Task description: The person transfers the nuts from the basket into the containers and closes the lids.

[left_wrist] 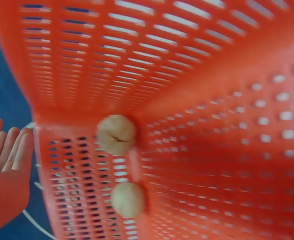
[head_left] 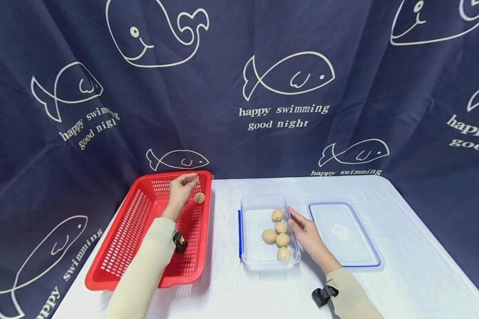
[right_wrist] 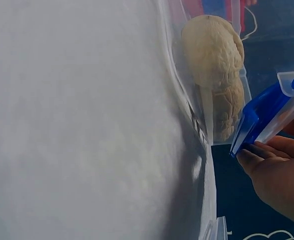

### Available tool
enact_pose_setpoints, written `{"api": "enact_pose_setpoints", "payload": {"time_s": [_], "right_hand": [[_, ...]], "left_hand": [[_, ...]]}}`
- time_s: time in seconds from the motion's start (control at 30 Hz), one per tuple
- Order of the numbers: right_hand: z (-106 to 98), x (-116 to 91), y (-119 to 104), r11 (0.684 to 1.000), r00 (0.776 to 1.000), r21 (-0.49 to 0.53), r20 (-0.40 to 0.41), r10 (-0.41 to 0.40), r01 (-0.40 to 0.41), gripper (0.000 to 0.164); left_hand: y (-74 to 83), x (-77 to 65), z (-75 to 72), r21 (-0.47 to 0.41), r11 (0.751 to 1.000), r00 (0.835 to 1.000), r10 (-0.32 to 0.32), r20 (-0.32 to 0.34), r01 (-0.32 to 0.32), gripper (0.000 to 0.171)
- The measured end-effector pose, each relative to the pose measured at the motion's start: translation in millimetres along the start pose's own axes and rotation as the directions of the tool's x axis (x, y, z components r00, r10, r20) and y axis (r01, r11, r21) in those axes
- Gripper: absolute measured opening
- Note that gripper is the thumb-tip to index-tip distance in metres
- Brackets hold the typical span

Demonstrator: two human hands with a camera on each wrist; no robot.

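My left hand (head_left: pixel 181 191) is over the far right part of a red plastic basket (head_left: pixel 208 221). In the left wrist view, this hand (left_wrist: pixel 9 175) has its fingers extended and nothing in them. Two walnuts, one with a dark crack (left_wrist: pixel 116 134) and one plain (left_wrist: pixel 128 199), lie in the basket; the head view shows one walnut (head_left: pixel 199 197) near the hand. My right hand (head_left: pixel 309 237) grips the right side of a clear lidless container (head_left: pixel 259 265). Close up, its fingers (right_wrist: pixel 272 150) hold the blue latch (right_wrist: pixel 262 112). Several walnuts (head_left: pixel 269 235) sit in the container.
A clear lid with a blue seal (head_left: pixel 345 235) lies flat to the right of the container. Another blue latch (head_left: pixel 240 234) hangs on the container's left side. White cloth (head_left: pixel 227 283) covers the table, and a dark blue curtain (head_left: pixel 223 88) with fish drawings stands behind it.
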State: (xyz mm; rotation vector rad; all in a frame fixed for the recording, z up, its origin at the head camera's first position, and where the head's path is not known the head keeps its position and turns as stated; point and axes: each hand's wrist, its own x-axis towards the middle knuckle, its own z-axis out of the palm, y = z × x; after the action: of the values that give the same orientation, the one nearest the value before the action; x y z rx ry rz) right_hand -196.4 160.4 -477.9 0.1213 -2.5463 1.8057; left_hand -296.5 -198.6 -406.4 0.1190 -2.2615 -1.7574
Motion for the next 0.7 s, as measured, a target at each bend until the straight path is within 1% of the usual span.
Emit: {"api": "enact_pose_setpoints", "payload": {"time_s": [0.13, 0.27, 0.4, 0.57, 0.7], "right_hand": [[0, 1, 2, 1.000, 1.000, 0.005, 0.001, 0.006, -0.006, 0.046], [0, 1, 1, 1.000, 1.000, 0.005, 0.000, 0.014, -0.014, 0.046], [0, 1, 0, 1.000, 1.000, 0.000, -0.005, 0.003, -0.003, 0.046], [0, 1, 1, 1.000, 1.000, 0.003, -0.008, -0.005, 0.005, 0.046], [0, -1, 2, 1.000, 1.000, 0.006, -0.002, -0.004, 0.004, 0.046]], "left_hand": [[-14.5, 2.2, 0.0, 0.065, 0.997, 0.999, -0.048, 0.024, 0.047, 0.027], [-24.0, 3.4, 0.4, 0.120, 0.991, 0.997, -0.063, 0.040, 0.057, 0.027], [-32.4, 5.5, 0.6, 0.177, 0.983, 0.997, -0.066, 0.042, 0.058, 0.025], [-38.6, 4.3, -0.1, 0.299, 0.952, 0.994, -0.085, 0.075, 0.059, 0.024], [-40.7, 2.4, 0.4, 0.362, 0.931, 0.991, -0.097, 0.096, 0.056, 0.024]]}}
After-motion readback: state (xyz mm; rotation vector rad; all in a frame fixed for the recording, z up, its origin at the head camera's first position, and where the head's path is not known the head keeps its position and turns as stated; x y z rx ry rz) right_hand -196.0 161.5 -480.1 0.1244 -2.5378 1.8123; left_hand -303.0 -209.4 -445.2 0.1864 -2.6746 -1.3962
